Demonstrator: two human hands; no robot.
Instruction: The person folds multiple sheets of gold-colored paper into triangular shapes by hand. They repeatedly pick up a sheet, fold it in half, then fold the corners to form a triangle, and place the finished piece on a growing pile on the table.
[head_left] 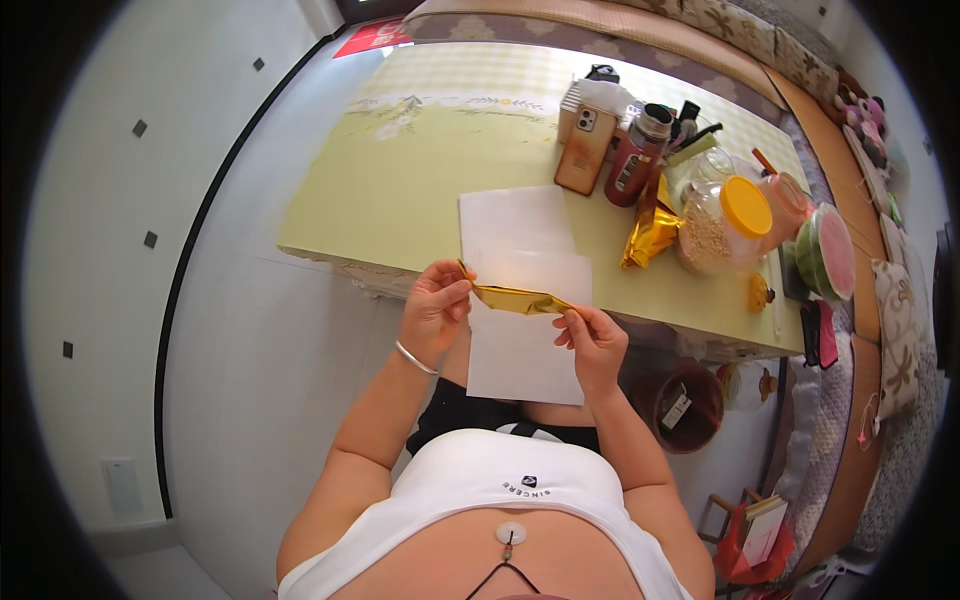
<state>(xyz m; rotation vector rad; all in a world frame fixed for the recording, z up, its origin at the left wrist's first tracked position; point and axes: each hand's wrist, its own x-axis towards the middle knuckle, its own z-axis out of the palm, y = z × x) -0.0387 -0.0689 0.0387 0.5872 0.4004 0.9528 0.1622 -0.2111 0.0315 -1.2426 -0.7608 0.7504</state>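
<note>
A narrow folded strip of shiny gold foil (522, 299) stretches between my two hands, above the table's near edge. My left hand (438, 305) pinches its left end, and a silver bangle (415, 360) circles that wrist. At the strip's right end, my right hand (594, 338) grips it between thumb and fingers. Beneath the foil lie white paper sheets (515, 222); one hangs over the edge onto my lap. A crumpled gold foil piece (652, 235) rests on the table to the right, beside a jar of grain-like bits with a yellow lid (745, 207).
The table (390, 210) has a pale green cloth. Toward its right stand a phone (586, 150), a dark red flask (638, 160), a pink jar (786, 205) and a green bowl with a pink top (828, 250). Below the right edge is a brown bin (690, 405); a sofa (850, 215) runs behind.
</note>
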